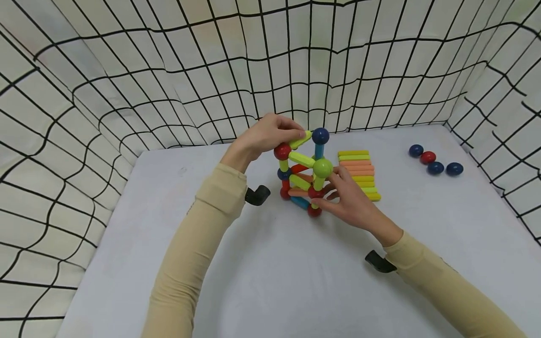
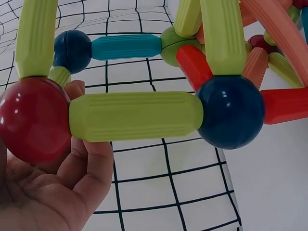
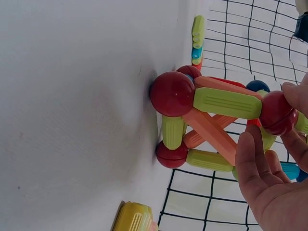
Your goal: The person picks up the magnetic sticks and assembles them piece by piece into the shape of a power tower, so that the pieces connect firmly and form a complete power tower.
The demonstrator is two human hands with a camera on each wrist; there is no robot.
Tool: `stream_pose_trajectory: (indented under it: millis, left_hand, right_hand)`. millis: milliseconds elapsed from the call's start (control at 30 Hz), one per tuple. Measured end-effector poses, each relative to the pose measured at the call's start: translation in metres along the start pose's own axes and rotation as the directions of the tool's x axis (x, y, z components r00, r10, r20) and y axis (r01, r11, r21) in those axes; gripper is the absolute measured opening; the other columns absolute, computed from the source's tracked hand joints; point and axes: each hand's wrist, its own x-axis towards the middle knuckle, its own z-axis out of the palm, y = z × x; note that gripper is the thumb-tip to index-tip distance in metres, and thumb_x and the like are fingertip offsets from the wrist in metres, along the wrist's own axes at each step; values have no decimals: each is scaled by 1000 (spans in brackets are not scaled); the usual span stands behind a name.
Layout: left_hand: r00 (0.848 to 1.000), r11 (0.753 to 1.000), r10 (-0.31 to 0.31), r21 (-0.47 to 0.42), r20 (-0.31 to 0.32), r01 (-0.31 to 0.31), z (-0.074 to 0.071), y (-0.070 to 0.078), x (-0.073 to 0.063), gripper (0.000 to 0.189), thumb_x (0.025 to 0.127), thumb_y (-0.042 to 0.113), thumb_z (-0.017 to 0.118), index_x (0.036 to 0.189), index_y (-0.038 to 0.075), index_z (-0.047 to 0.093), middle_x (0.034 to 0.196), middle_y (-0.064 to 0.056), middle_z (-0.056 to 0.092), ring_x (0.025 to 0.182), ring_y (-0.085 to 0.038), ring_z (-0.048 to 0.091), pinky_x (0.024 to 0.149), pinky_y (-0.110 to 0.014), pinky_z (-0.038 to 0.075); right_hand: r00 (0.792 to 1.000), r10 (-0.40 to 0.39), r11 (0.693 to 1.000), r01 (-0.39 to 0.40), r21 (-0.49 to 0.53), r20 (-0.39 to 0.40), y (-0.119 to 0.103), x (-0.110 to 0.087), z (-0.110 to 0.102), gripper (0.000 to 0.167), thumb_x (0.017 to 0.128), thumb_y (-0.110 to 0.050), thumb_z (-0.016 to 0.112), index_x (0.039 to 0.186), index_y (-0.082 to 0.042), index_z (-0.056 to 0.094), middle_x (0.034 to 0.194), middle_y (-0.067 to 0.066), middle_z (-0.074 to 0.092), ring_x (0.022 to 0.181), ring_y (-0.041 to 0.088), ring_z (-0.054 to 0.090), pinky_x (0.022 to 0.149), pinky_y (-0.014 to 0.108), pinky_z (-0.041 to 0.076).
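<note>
A frame of toy building balls and rods stands on the table, with a green ball (image 1: 323,167) at its near top corner and a dark blue ball (image 1: 320,136) behind. At the upper left, my left hand (image 1: 270,133) pinches a yellow-green rod (image 1: 301,140) beside a red ball (image 1: 282,151). The left wrist view shows that red ball (image 2: 36,120) in front of the left fingers, hiding part of the grip. On the frame's right side, my right hand (image 1: 352,202) holds a lower red ball (image 3: 279,113) between thumb and fingers.
Right of the frame lies a row of yellow, green and orange rods (image 1: 357,171). Several loose balls (image 1: 435,168), blue and red, sit farther right. Black netting (image 1: 310,56) encloses the white table (image 1: 274,281) at the back and sides.
</note>
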Motion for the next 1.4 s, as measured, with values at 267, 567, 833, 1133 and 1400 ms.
stream_pose_trajectory:
  millis: [267, 567, 833, 1133, 1400]
  left_hand:
    - [1000, 1000, 0, 14, 21, -1, 0, -1, -2, 30, 96, 29, 63, 118, 10, 69, 104, -8, 63, 81, -22, 58, 67, -27, 52]
    - [999, 1000, -25, 0, 31, 25, 0, -3, -1, 30, 97, 33, 60, 116, 11, 70, 104, -8, 63, 80, -20, 59, 66, -26, 50]
    - [989, 952, -148, -272, -14, 139, -2, -38, 0, 47, 104, 42, 42, 118, 3, 65, 115, -10, 64, 106, -23, 64, 91, -35, 53]
    - [974, 916, -168, -341, 155, 212, 20, -93, -6, 39, 103, 35, 48, 118, 3, 64, 119, -14, 63, 108, -29, 63, 88, -38, 55]
    - [983, 905, -114, -393, 146, 163, 28, -109, -26, 40, 104, 36, 47, 116, 2, 64, 120, -14, 61, 109, -29, 62, 89, -38, 54]
  right_hand:
    - [1000, -5, 1000, 5, 17, 9, 0, 1, 1, 45, 86, -16, 77, 124, -4, 55, 118, 13, 41, 96, 25, 64, 82, 41, 57]
    - [1000, -12, 1000, 12, 11, 8, 0, 0, 2, 51, 85, -17, 77, 127, -4, 52, 121, 13, 41, 96, 24, 65, 81, 40, 57]
    - [996, 94, 994, -94, 61, 5, 2, -2, 6, 60, 82, -13, 79, 126, -2, 41, 118, 15, 48, 92, 24, 64, 78, 37, 57]
    - [953, 214, 971, -185, -149, 215, 15, 0, 15, 44, 85, -24, 77, 113, 1, 54, 95, 11, 61, 81, 22, 56, 66, 29, 50]
    - [964, 164, 961, -108, -256, 210, 18, 1, 17, 31, 86, -15, 75, 107, 1, 59, 91, 8, 64, 80, 21, 58, 71, 31, 53]
